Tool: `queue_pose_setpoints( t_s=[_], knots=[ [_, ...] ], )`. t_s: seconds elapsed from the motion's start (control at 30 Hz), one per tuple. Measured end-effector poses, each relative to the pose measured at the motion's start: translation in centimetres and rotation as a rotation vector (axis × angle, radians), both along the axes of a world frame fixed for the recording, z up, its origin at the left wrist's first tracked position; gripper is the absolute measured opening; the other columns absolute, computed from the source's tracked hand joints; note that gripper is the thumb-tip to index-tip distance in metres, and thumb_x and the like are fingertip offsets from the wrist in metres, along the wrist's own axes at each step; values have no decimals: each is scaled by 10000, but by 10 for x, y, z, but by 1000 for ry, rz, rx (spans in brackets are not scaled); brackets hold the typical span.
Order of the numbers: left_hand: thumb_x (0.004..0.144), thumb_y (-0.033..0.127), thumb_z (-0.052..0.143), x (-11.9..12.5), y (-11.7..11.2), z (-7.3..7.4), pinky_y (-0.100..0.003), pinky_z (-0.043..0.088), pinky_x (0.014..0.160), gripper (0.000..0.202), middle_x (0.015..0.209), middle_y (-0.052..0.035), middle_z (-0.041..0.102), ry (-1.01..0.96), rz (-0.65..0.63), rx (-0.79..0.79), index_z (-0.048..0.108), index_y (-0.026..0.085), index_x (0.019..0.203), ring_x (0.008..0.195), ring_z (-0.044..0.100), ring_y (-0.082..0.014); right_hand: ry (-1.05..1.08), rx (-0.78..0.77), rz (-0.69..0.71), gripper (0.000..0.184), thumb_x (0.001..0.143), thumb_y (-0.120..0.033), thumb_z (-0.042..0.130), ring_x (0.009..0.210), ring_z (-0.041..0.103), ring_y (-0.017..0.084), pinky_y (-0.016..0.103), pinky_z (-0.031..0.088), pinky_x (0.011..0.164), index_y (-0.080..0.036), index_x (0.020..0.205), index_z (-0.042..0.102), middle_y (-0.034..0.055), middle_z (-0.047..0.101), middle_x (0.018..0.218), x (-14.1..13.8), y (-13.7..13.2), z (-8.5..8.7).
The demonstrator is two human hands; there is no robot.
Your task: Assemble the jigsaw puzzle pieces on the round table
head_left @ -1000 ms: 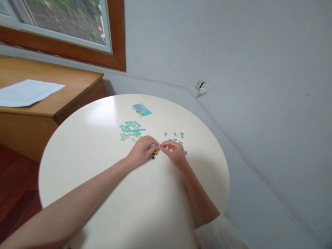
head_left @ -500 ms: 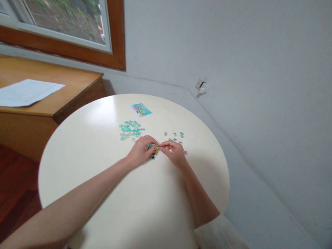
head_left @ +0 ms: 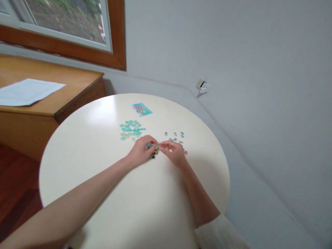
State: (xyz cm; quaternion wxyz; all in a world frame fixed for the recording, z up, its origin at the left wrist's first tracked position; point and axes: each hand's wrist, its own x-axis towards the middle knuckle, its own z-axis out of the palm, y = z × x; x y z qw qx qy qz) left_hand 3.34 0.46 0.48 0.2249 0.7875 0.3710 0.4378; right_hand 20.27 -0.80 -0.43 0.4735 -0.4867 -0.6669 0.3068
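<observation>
Both hands meet over a small cluster of joined puzzle pieces (head_left: pixel 155 152) near the middle of a round cream table (head_left: pixel 103 193). My left hand (head_left: pixel 141 150) curls its fingers round the cluster's left side. My right hand (head_left: pixel 174 151) pinches a small piece at the cluster's right edge. A pile of teal puzzle pieces (head_left: pixel 131 129) lies just beyond my left hand. Several pink and teal loose pieces (head_left: pixel 176 135) are scattered beyond my right hand. A small picture card (head_left: pixel 141 109) lies farther back on the table.
A wooden desk (head_left: pixel 52 100) with a white sheet of paper (head_left: pixel 26 91) stands at the left, under a wood-framed window (head_left: pixel 77 34). A grey wall with a small socket (head_left: pixel 202 85) runs behind and to the right of the table.
</observation>
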Motion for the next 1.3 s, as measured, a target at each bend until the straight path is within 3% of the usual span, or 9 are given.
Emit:
queue_pose_setpoints(
  t_s=[0.97, 1.3],
  knots=[
    [797, 200, 494, 1, 1, -3, -256, 421, 682, 140, 727, -18, 634, 63, -13, -87, 610, 160, 728, 713, 568, -141, 105, -179, 46, 169, 623, -315, 663, 556, 611, 133, 241, 464, 534, -169, 704, 640, 32, 676, 629, -3, -2, 1],
    [804, 229, 484, 0, 1, 0, -236, 417, 643, 167, 703, -10, 632, 48, -6, -110, 611, 161, 721, 679, 568, -130, 87, -174, 33, 189, 622, -350, 670, 519, 570, 121, 232, 427, 488, -166, 650, 640, 28, 659, 598, -1, 0, -2]
  ],
)
